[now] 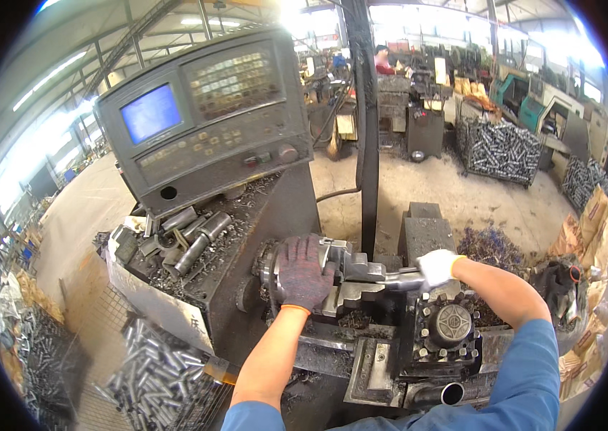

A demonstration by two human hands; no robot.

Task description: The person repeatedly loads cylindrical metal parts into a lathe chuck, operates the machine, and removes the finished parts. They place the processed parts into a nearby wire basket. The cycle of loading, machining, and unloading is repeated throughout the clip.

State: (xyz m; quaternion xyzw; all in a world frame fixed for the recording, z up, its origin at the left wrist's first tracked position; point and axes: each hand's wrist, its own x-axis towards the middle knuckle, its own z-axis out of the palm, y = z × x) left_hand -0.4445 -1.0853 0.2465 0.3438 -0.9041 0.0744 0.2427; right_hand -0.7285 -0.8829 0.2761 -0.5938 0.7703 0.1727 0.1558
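My left hand (302, 273), in a dark knit glove, lies on the lathe chuck (268, 267) with its fingers stretched over the top. Beside it the stepped chuck jaws (363, 269) stick out to the right. My right hand (436, 269), in a white glove with an orange cuff, is closed around the right end of a shiny metal cylinder (399, 279). The cylinder's left end reaches the jaws; how far it sits between them is hidden. Just below my right hand stands the bolted square tool post (450, 327).
A control panel (210, 108) with a lit blue screen rises at upper left. Metal cylinders lie among chips on the machine's top (236, 215). Wire baskets of metal pieces stand at lower left (157, 377) and far right (501, 151). A dark post (367, 144) stands behind the chuck. A person (383, 61) is far off.
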